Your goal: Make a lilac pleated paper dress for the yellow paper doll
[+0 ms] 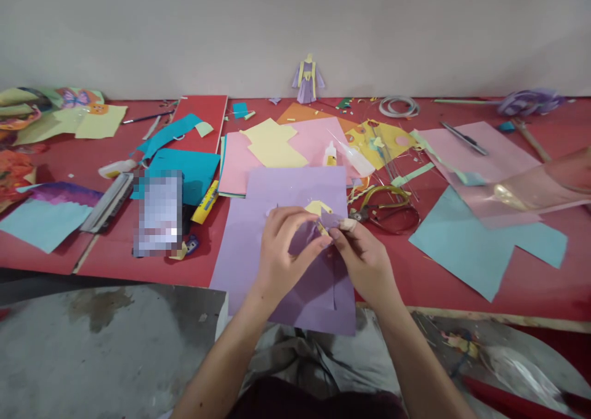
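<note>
Above the purple paper sheets (240,277), my left hand (285,247) pinches a small yellow-and-purple paper piece (322,227) between thumb and fingers. My right hand (367,256) meets it from the other side, fingertips closed on the purple edge of the same piece. A light tape or bandage wraps one of its fingers. Just behind the fingertips a yellow paper cutout (317,207) lies on the purple sheet. Fingers cover part of the small piece, so its full shape is hidden.
A purple-and-yellow paper doll (308,82) leans against the wall. Scissors (385,205), a glue bottle (330,154), a yellow glue stick (205,202) and a blurred phone (159,213) surround the sheets. Another person's arm (545,176) reaches in from the right over pink and blue paper.
</note>
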{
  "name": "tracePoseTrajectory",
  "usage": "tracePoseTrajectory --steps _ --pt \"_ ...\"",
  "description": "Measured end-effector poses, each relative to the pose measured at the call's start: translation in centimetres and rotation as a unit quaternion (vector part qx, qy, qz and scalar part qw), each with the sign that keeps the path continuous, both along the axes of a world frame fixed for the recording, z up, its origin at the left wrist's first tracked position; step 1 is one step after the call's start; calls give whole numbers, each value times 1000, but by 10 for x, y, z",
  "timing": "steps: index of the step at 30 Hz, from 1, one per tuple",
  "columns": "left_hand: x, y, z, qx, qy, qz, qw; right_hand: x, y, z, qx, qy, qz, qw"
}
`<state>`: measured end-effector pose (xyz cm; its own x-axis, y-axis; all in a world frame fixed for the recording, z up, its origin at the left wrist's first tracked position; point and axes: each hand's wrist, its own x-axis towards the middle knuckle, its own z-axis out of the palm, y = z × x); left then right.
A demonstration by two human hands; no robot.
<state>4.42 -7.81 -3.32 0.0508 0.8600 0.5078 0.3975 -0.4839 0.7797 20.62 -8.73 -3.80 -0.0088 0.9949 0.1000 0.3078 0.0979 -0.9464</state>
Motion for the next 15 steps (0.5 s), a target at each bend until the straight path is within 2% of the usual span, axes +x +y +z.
tracePoseTrajectory --steps 3,8,15 --pt "0 -1 4 -70 -34 -67 995 -2 -1 2 26 -26 27 999" --pt "1 2 4 -173 -73 -42 981 -2 -1 5 52 -82 32 995" --pt "0 2 0 -189 -44 -18 981 -2 0 4 44 -72 45 995"
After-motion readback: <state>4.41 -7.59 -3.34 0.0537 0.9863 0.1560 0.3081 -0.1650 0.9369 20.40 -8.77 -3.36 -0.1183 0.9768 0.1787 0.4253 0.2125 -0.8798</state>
